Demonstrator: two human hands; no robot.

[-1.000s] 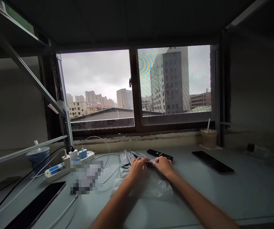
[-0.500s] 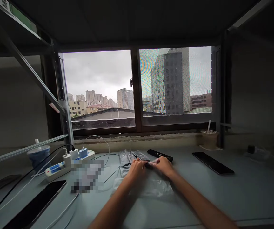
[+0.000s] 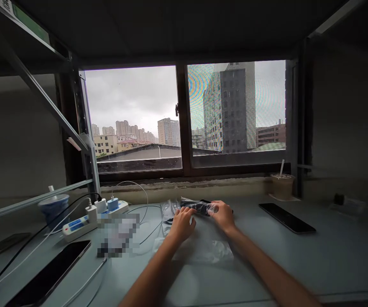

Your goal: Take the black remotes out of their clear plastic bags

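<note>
My right hand (image 3: 224, 216) pinches the right end of a long dark item in clear plastic wrapping (image 3: 195, 206), raised at a slant above the desk. Fingers apart, my left hand (image 3: 183, 224) is just in front of the item's left end; whether its fingertips touch the wrapping I cannot tell. Behind the wrapped item a black remote control (image 3: 205, 201) is mostly hidden. Beside my left hand are grey plastic packets (image 3: 170, 209). A flat clear plastic bag (image 3: 212, 251) lies on the desk under my forearms.
A black phone (image 3: 286, 218) lies to the right, with a drink cup (image 3: 282, 186) behind it. On the left are a power strip (image 3: 79, 228) with plugs and cables, a blue cup (image 3: 54, 213) and a large dark phone or tablet (image 3: 49, 273). A window (image 3: 135, 119) stands behind the desk.
The wrapped item has come up and back, now covering most of the remote control. My left hand has loosened its fingers; my right hand keeps its hold.
</note>
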